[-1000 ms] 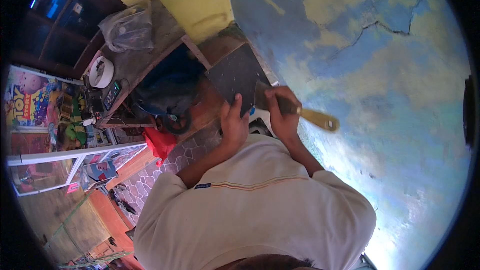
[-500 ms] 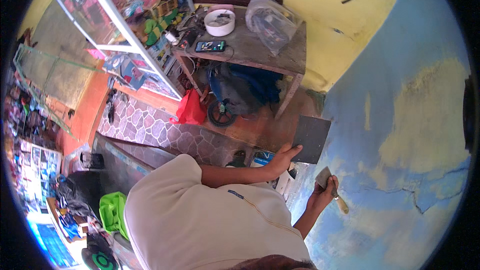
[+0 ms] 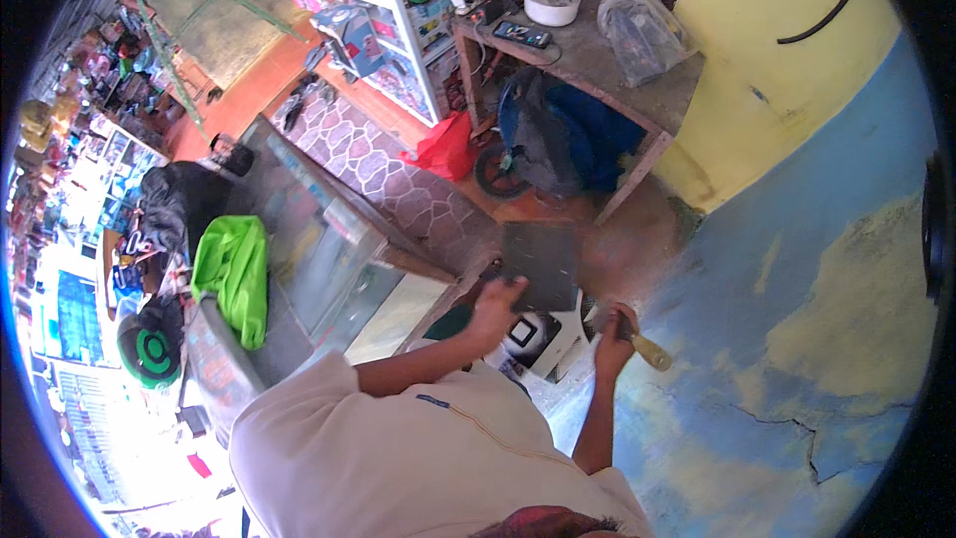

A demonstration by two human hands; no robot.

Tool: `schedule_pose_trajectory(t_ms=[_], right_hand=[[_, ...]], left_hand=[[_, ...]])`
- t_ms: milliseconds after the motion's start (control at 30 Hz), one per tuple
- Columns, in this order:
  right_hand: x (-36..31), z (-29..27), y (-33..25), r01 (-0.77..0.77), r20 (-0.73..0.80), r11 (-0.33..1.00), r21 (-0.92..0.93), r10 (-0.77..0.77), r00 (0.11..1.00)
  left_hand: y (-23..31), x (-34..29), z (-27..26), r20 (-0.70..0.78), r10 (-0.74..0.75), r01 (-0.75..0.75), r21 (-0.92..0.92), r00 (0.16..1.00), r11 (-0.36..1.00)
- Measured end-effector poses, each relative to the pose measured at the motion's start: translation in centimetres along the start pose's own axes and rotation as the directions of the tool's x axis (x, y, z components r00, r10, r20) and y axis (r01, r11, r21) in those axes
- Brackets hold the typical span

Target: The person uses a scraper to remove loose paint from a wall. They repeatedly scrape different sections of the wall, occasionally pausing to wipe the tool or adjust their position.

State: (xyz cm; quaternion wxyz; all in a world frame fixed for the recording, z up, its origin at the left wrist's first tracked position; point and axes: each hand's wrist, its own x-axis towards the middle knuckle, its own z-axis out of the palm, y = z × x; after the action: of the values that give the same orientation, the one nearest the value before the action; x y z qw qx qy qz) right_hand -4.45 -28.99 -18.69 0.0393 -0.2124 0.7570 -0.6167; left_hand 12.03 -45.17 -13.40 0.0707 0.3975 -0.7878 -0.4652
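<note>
My left hand [image 3: 493,315] grips the lower left edge of a dark grey, flat rectangular board [image 3: 540,261], with the thumb lying on its face. My right hand [image 3: 613,335] is closed round a putty knife; its pale wooden handle [image 3: 652,353] sticks out to the lower right. The knife's blade is blurred and points left, close to the lower right corner of the board, and I cannot tell if the two touch. Beside my right hand is a wall [image 3: 737,359] painted blue with patchy beige areas and a dark crack low down.
A wooden table [image 3: 637,75] holds a white bowl [image 3: 551,6], a phone [image 3: 522,35] and a clear plastic bag [image 3: 639,28]. Below my hands lies a box [image 3: 538,337]. To the left are a glass-topped case [image 3: 324,229], a green bag [image 3: 231,279] and a red bag [image 3: 443,149].
My view has turned toward the left. The board has moved left and away from the wall, and the putty knife has come nearer to it. Both hands keep their hold.
</note>
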Motion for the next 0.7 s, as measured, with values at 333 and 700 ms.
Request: schedule_pose_trajectory(t_ms=[333, 700], right_hand=[[-8.1, 2.9, 5.3, -0.594, 0.606, 0.794, 0.134, 0.408, 0.683], [-20.4, 14.2, -3.2, -0.436, 0.89, 0.897, -0.074, 0.256, 0.377]], left_hand=[[-7.5, -13.8, -10.1, -0.045, -0.472, 0.141, -0.925, 0.88, 0.352], [-18.0, -36.3, -21.9, -0.552, -0.547, -0.304, -0.822, 0.63, 0.481]])
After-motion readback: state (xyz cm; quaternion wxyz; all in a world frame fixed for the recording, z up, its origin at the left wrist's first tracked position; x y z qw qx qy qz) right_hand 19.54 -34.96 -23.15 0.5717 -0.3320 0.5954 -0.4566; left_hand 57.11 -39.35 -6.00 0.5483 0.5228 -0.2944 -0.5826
